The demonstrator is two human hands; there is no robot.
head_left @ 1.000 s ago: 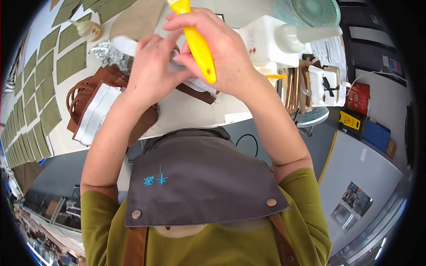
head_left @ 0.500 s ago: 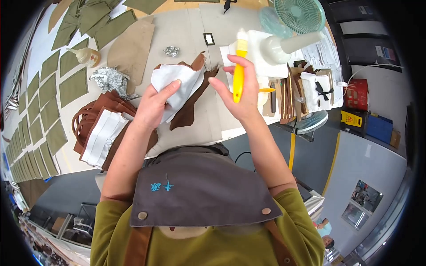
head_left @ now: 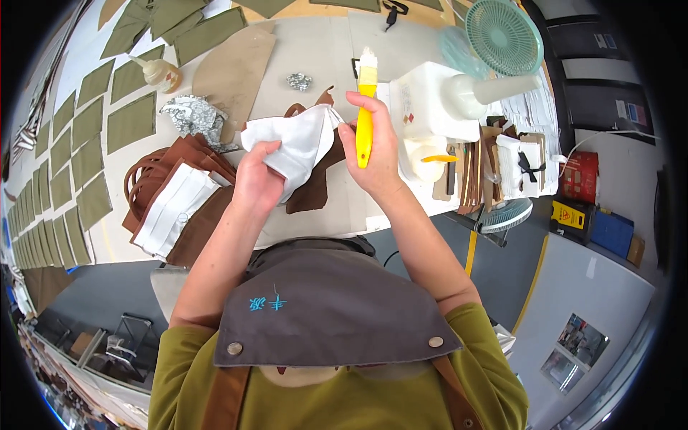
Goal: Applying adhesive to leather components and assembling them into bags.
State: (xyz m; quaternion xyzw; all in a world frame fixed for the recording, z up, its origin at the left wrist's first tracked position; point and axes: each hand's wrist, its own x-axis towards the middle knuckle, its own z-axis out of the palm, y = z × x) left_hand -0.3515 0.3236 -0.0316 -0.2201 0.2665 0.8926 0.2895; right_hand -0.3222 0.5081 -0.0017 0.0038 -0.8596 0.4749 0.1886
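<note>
A brown leather piece with a white lining (head_left: pixel 297 140) is held up over the table, its white side facing me. My left hand (head_left: pixel 258 179) grips its left edge, thumb on top and fingers underneath. At its upper right corner, the thumb side of my right hand (head_left: pixel 374 147) meets the edge; whether it pinches there is hard to see. That hand also holds a yellow-handled brush (head_left: pixel 365 129) upright, with white matter on its bristles. Dark brown leather (head_left: pixel 312 192) shows below the white lining, partly hidden by it.
Brown leather pieces with handles (head_left: pixel 154 175) lie at the left, near crumpled foil (head_left: pixel 193 118). A glue bottle (head_left: pixel 161 74) stands behind. Green panels (head_left: pixel 132 122) cover the far left. On the right are a white container (head_left: pixel 430 100), leather strips (head_left: pixel 473 168) and a green fan (head_left: pixel 504 37).
My right hand has moved left with the brush, up to the leather piece's right corner. The white lining now lies more spread between both hands. The whole view has shifted slightly.
</note>
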